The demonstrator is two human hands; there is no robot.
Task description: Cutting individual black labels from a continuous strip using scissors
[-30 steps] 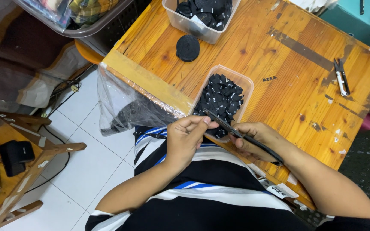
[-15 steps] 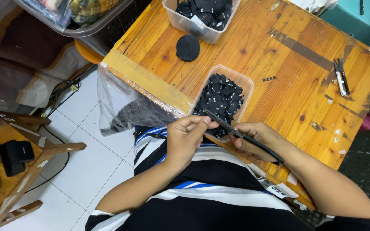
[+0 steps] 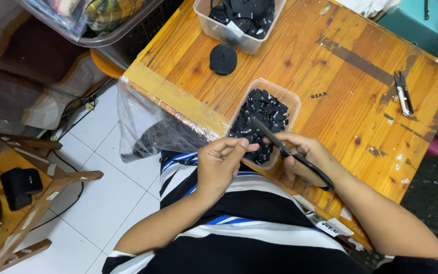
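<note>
Left hand (image 3: 222,165) fingers pinched together on small black piece, too tiny to tell more. Right hand (image 3: 304,158) fingers clamped round black scissors (image 3: 285,151), blades pointing 11 o'clock over clear tub of black pieces (image 3: 265,115) at bench (image 3: 300,66) near edge. Plastic bag (image 3: 153,127) taped off edge at 9 o'clock. Further out, black roll (image 3: 223,59), second tub (image 3: 239,18) at 12, snips (image 3: 403,92) at 2.

Head camera, steep downward view, close over wooden table (image 3: 300,66) edge
</note>
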